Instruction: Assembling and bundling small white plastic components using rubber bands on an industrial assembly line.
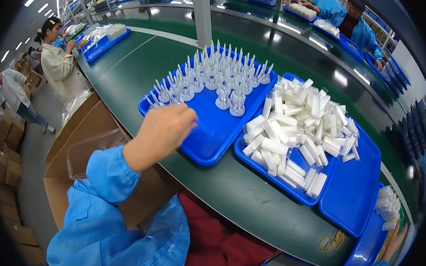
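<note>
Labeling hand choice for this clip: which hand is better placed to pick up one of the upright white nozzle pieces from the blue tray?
Left, most likely. The left hand is stretched over the near corner of the blue tray, right beside the upright white nozzle pieces. The right hand isn't in view.

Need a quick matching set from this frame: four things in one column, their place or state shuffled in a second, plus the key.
1. left hand
2. pump nozzles
3. white tubes
4. rubber bands

A. heaped loosely in a blue tray
B. on the green table near its edge
C. standing upright in rows
D. over the near corner of the nozzle tray

Pairs: 1-D, 2-C, 3-A, 4-B
</note>
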The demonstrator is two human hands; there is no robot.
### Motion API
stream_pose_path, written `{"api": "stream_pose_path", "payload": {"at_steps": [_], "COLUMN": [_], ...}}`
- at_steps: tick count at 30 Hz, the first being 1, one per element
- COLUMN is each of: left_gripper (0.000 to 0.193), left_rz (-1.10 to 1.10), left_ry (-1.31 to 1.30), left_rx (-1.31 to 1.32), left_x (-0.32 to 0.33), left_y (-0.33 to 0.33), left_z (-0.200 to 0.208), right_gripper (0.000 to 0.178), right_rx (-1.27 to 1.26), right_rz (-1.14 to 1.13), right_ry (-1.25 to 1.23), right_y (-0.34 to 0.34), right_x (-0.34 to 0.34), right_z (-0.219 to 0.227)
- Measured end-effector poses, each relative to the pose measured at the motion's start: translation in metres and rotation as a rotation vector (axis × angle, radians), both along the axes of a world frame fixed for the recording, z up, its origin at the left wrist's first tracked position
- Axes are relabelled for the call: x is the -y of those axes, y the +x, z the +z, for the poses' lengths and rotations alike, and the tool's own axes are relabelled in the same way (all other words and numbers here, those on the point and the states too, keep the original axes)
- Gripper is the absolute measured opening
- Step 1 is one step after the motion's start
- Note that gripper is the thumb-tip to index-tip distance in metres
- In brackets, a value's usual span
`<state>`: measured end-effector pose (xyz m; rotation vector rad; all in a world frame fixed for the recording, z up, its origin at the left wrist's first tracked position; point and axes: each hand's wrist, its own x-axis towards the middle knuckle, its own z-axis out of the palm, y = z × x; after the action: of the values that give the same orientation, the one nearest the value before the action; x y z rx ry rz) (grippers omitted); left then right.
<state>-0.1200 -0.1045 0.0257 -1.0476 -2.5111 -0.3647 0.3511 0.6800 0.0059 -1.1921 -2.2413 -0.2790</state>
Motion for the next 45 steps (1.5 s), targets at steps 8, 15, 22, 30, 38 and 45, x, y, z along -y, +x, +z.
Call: {"api": "stream_pose_path", "payload": {"at_steps": [8, 15, 22, 30, 38, 45], "left_gripper": [0.021, 0.021, 0.022, 0.027, 0.026, 0.033], "left_rz": [0.205, 0.058, 0.080, -0.333, -0.566, -0.724], "left_ry": [-0.244, 0.035, 0.232, 0.549, 0.756, 0.661], "left_rx": [-0.194, 0.104, 0.280, 0.350, 0.849, 0.977], "left_x": [0.017, 0.015, 0.022, -0.032, -0.108, -0.107], "left_y": [-0.064, -0.024, -0.013, 0.062, 0.109, 0.123], "left_z": [-0.021, -0.005, -0.007, -0.016, -0.044, -0.037], "right_gripper": [0.032, 0.028, 0.024, 0.035, 0.055, 0.027], "right_rx": [0.071, 0.121, 0.397, -0.164, -0.060, -0.932], "right_rz": [0.957, 1.252, 1.250, 1.088, 1.334, 0.673], "right_ry": [-0.180, -0.206, -0.114, -0.688, -0.297, -1.547], "right_y": [-0.234, -0.332, -0.364, -0.306, -0.254, -0.251], "right_x": [0.367, 0.421, 0.413, 0.465, 0.485, 0.480], "right_z": [0.045, 0.019, 0.015, 0.032, 0.002, -0.004]}}
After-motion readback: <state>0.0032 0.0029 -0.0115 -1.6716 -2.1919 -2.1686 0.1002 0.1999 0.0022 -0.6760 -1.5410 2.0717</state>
